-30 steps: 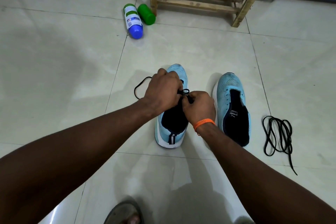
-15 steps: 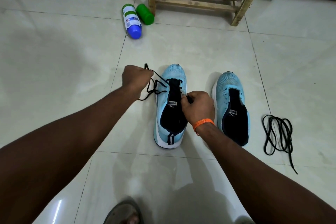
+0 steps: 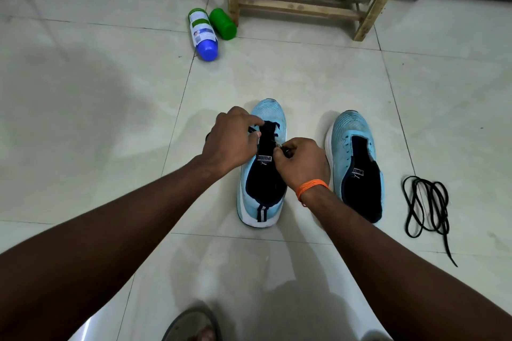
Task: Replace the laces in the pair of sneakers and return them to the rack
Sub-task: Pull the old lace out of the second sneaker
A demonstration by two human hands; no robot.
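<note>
Two light-blue sneakers stand side by side on the tiled floor. Over the left sneaker [image 3: 270, 113] both my hands work at a black lace [image 3: 273, 130] threaded near its toe eyelets. My left hand [image 3: 232, 141] pinches the lace at the shoe's left edge. My right hand [image 3: 300, 160], with an orange band on the wrist, pinches the other lace end over the tongue. The right sneaker [image 3: 356, 163] has no lace. A second black lace [image 3: 426, 207] lies coiled on the floor to its right.
A wooden rack [image 3: 302, 0] stands at the back. A white bottle with a blue cap [image 3: 203, 33] and a green bottle [image 3: 223, 23] lie by its left leg. A sandalled foot [image 3: 194, 325] shows at the bottom edge.
My left hand, which had pulled the lace out to the left of the shoe, has come back over the sneaker's toe eyelets. The right hand stayed on the tongue.
</note>
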